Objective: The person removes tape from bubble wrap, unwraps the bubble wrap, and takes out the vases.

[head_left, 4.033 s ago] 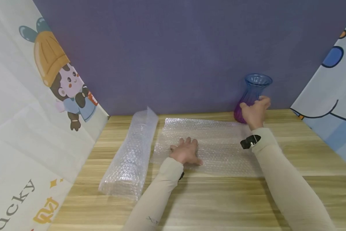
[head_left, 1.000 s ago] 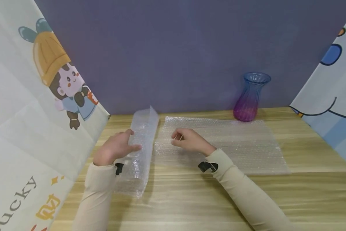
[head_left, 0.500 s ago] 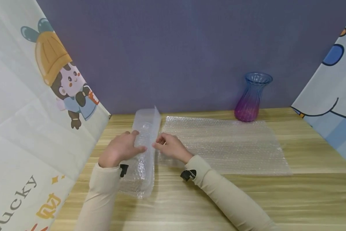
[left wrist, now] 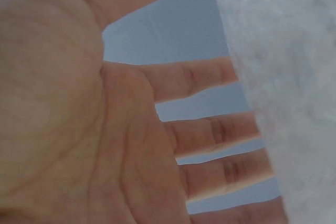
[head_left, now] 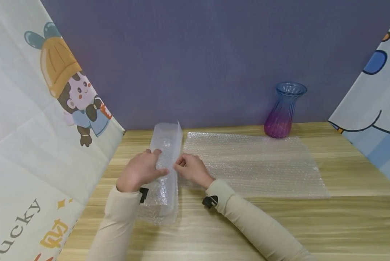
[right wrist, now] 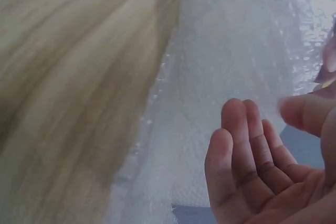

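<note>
A folded length of bubble wrap (head_left: 162, 195) lies lengthwise at the left of the table; what is inside cannot be made out. My left hand (head_left: 142, 170) rests over its left side with fingers fairly straight and spread; in the left wrist view the wrap (left wrist: 294, 103) hides their tips. At its right edge, my right hand (head_left: 191, 168) pinches the film with curled fingers and thumb. The right wrist view shows these fingers (right wrist: 241, 150) against the clear film (right wrist: 210, 51). A flat bubble wrap sheet (head_left: 256, 166) spreads beneath and beyond the right hand.
A glass vase (head_left: 281, 112), blue above and purple below, stands upright at the back right, by the sheet's far edge. A purple-grey panel (head_left: 195, 65) closes off the wooden table (head_left: 361, 224) behind. Printed panels (head_left: 25, 119) flank both sides.
My right hand has left the vase and come left to the folded wrap's edge. The left hand has moved from the flat sheet onto the folded wrap, which has shifted slightly right.
</note>
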Demonstrator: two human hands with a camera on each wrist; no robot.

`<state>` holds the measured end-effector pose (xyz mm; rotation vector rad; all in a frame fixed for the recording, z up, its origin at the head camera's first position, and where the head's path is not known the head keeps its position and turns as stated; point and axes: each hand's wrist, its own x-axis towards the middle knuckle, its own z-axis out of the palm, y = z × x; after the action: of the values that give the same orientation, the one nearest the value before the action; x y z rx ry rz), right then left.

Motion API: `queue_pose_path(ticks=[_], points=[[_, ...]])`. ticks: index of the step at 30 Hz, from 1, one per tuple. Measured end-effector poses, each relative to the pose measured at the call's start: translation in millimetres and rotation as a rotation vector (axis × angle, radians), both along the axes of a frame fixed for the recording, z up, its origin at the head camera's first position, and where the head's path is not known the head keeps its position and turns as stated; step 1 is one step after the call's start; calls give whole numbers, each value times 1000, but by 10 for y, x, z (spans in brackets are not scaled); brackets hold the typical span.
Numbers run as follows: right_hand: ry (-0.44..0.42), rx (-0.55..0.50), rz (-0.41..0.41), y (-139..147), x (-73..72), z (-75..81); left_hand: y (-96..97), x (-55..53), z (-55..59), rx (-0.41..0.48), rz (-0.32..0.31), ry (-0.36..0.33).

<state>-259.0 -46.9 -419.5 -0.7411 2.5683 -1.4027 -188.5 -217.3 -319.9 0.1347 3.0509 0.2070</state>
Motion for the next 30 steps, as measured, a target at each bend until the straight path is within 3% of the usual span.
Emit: queue_pose_path(ticks=[8, 21, 30], points=[[-28, 14, -21, 2, 5, -26, 33, 13, -14, -24, 17, 10], [35, 51, -53, 32, -28, -91, 28, 9, 8, -20, 32, 4], [27, 66, -70, 30, -21, -101, 14, 19, 7, -26, 47, -9]])
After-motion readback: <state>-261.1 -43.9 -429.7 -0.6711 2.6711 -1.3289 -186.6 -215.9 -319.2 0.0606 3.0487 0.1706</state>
